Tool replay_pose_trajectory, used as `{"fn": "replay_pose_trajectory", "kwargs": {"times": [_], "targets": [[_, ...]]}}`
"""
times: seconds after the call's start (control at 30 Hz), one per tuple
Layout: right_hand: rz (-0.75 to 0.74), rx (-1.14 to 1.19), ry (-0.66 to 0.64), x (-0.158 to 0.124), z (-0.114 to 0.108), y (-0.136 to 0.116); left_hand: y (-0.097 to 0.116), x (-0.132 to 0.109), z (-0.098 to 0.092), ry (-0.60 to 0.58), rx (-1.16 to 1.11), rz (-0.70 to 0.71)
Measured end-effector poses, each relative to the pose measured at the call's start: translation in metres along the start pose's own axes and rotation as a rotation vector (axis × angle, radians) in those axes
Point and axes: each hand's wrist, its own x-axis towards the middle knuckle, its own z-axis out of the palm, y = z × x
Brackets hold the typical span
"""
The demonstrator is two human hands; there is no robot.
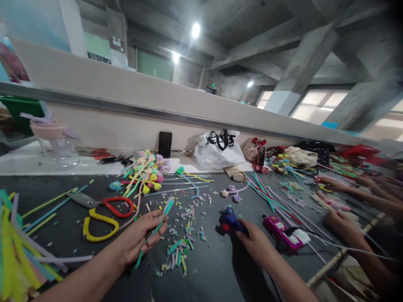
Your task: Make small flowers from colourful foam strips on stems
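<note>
My left hand [146, 235] is closed around a green fuzzy strip [154, 231], its fingers pinching the strip near its upper end. The strip slants from upper right to lower left. My right hand [252, 239] grips a dark blue tool [231, 220] with a red spot on it, held low over the dark table [201, 277]. Small cut pieces [185, 235] in green, purple and yellow lie between my hands. Scissors [105, 214] with red and yellow handles rest left of my left hand. A magenta device [281, 232] with a cable is right of my right hand.
Colourful strips [15, 247] pile up at the left edge. Fuzzy flowers [149, 170], a phone [165, 144] and a white bag [218, 149] are at the back. Long strips [277, 199] lie at right, near other people's hands [343, 222]. A glass jar [58, 147] stands at left.
</note>
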Motion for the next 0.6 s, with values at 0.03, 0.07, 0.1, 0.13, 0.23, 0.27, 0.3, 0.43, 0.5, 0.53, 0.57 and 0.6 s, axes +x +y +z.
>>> {"fn": "replay_pose_trajectory", "kwargs": {"times": [0.03, 0.07, 0.1, 0.13, 0.23, 0.27, 0.3, 0.43, 0.5, 0.53, 0.57, 0.6], "targets": [[0.009, 0.058, -0.032, 0.000, -0.006, -0.004, 0.000, 0.001, 0.000, 0.003, 0.005, 0.003], [0.023, 0.148, -0.073, -0.001, -0.013, -0.009, 0.000, 0.001, 0.000, 0.004, 0.009, 0.005], [0.056, 0.341, -0.144, -0.004, -0.019, -0.016, 0.000, 0.002, 0.000, 0.003, 0.011, 0.007], [0.086, 0.574, -0.212, -0.008, -0.023, -0.023, 0.000, 0.002, 0.000, 0.000, 0.015, 0.007], [0.134, 1.096, -0.278, -0.026, -0.025, -0.048, 0.000, 0.001, 0.001, -0.010, 0.045, 0.013], [0.141, 1.178, -0.306, -0.032, -0.021, -0.056, -0.001, 0.001, 0.002, -0.011, 0.065, 0.014], [0.138, 1.226, -0.347, -0.039, -0.015, -0.064, -0.001, 0.001, 0.003, -0.011, 0.085, 0.012], [0.085, 1.126, -0.470, -0.064, 0.018, -0.086, -0.004, 0.000, 0.007, 0.003, 0.138, 0.006], [0.064, 1.032, -0.466, -0.072, 0.033, -0.093, -0.004, 0.001, 0.008, 0.013, 0.142, 0.009], [0.057, 0.992, -0.454, -0.074, 0.039, -0.095, -0.005, 0.001, 0.009, 0.017, 0.145, 0.008], [0.045, 0.952, -0.437, -0.075, 0.043, -0.097, -0.005, 0.001, 0.009, 0.018, 0.150, 0.007], [0.027, 0.908, -0.408, -0.076, 0.046, -0.097, -0.005, 0.001, 0.010, 0.018, 0.154, 0.007]]}}
